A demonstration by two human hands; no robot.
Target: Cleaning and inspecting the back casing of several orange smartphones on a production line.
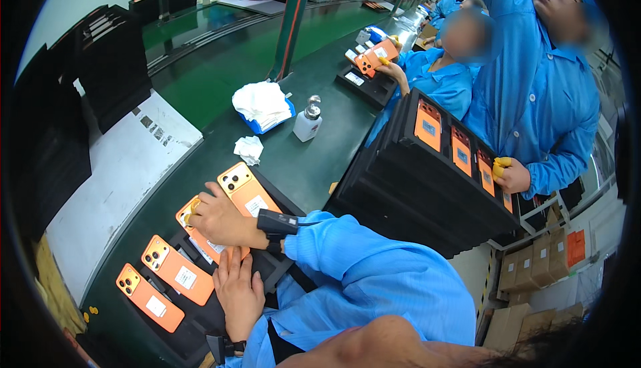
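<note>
Orange rectangular phone point(199, 240) partly covered by curled right hand point(224, 220), grip unclear, its lower end by flattened left hand point(239, 294).

Right arm point(360, 244) stretched out to the right of the orange smartphone point(201, 240), blue sleeve down near the wrist! The right hand point(226, 222) is palm down, fingers bent over the phone's camera end (yellow finger cot point(193, 212) on there, too). And the left hand point(238, 292), flat, fingers extended, is at its lower end!
</note>
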